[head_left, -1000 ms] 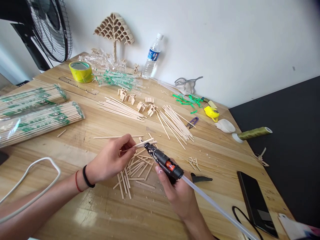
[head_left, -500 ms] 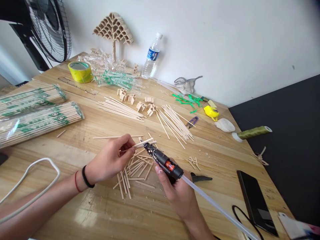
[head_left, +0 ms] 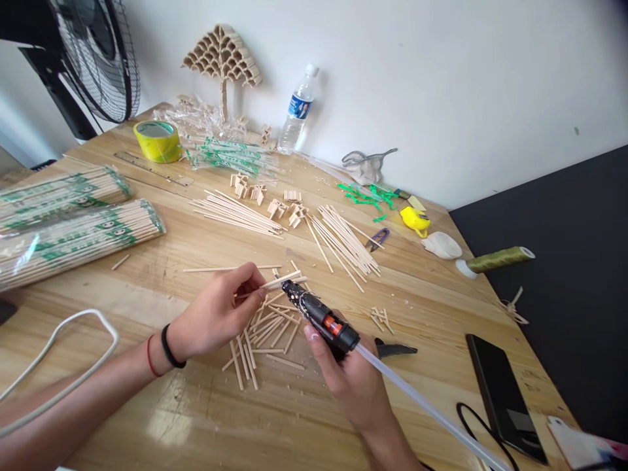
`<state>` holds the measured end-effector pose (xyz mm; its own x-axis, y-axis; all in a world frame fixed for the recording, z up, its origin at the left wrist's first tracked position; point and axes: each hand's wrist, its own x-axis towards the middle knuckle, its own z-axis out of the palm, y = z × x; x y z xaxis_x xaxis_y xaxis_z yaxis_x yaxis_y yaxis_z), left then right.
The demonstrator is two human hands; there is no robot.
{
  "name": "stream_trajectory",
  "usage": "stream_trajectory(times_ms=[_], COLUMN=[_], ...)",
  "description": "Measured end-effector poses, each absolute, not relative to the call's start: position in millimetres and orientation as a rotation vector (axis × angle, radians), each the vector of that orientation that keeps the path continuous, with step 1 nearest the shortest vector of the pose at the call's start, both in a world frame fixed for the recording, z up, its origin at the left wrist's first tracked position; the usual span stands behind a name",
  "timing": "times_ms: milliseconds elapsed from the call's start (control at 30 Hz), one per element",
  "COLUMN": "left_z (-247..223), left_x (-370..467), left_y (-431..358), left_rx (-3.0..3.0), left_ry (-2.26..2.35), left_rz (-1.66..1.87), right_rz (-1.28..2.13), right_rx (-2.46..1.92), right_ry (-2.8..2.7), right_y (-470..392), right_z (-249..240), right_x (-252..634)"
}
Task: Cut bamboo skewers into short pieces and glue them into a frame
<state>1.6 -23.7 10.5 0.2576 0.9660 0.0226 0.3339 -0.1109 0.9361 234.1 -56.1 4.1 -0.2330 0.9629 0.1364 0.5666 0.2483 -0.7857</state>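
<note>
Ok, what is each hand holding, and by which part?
Left hand: thin wooden sticks, pinched toward the ends away from the glue gun. Right hand: the glue gun, gripped beneath its rear; exact grip hidden.

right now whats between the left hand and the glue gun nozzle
In the head view, slim wooden sticks held by the left hand lie there; whether they touch the hot glue gun's nozzle is unclear.

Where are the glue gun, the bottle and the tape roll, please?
Glue gun (head_left: 318, 316), head view: on its black body.
Bottle (head_left: 299, 108), head view: on its blue label.
Tape roll (head_left: 161, 150), head view: on its yellow outer side.
</note>
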Motion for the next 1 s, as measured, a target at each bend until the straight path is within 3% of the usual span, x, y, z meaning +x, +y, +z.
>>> stream_trajectory(times_ms=[1000], left_z=[8.8], left_x=[1.5], left_y=[-22.5], left_rx=[1.64], left_ry=[1.227], left_rz=[0.863], right_rz=[0.852], right_rx=[-1.431], right_ry=[-1.827], right_y=[-59.5], right_z=[6.5], right_x=[228.6])
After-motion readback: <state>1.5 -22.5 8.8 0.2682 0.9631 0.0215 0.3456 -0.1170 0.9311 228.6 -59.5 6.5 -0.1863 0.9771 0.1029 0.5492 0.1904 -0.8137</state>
